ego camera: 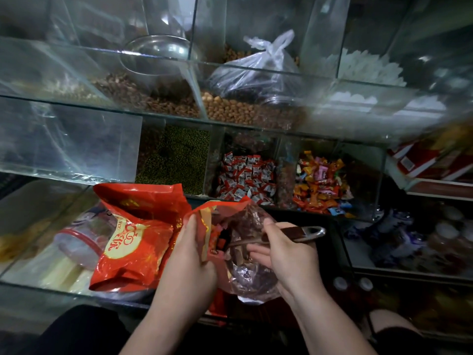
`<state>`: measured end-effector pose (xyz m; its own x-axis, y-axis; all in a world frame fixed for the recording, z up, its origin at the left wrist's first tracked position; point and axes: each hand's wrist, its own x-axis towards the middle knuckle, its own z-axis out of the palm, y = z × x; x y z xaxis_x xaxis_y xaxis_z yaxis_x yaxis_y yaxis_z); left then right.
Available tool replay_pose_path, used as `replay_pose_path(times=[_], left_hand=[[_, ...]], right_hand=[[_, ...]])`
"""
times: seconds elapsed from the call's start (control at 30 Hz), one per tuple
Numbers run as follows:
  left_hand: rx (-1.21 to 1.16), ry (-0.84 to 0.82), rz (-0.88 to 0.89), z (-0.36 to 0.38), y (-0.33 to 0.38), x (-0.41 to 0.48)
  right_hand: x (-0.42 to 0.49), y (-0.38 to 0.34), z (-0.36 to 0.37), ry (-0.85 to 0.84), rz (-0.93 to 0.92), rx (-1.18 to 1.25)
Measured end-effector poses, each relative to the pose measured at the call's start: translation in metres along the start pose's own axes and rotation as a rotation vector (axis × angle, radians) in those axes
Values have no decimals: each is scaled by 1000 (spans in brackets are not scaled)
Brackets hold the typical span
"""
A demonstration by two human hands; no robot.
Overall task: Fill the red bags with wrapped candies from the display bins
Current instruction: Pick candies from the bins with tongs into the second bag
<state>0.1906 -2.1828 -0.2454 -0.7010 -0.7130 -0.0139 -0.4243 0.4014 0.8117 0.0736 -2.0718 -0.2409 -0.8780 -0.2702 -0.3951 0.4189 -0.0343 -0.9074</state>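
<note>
My left hand (190, 248) grips the red edge of an open bag (245, 275) with a clear window, held low in the middle. My right hand (286, 249) holds a metal scoop handle (308, 233) whose far end dips into the bag's mouth; candies show inside. A second red bag (135, 242) with gold lettering lies to the left on the glass counter. Behind the hands, one bin holds red-and-white wrapped candies (247, 176) and the bin to its right holds mixed colourful wrapped candies (320, 185).
Glass bins (176, 119) above hold green beans (176, 157), brown nuts and white pieces, with a metal bowl (156, 56) and a tied clear plastic bag (258, 70). A clear lidded jar (82, 242) lies left of the red bag. Packaged goods fill the case at right.
</note>
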Motion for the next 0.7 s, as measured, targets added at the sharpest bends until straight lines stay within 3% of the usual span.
replay_pose_path(times=[0.37, 0.53, 0.7], left_hand=[[153, 84, 106, -2, 7, -1], [237, 263, 374, 1, 25, -7], [275, 153, 410, 20, 40, 7]], right_hand=[[-15, -19, -37, -43, -49, 122], [-26, -27, -62, -33, -103, 158], [-42, -43, -79, -45, -148, 217]])
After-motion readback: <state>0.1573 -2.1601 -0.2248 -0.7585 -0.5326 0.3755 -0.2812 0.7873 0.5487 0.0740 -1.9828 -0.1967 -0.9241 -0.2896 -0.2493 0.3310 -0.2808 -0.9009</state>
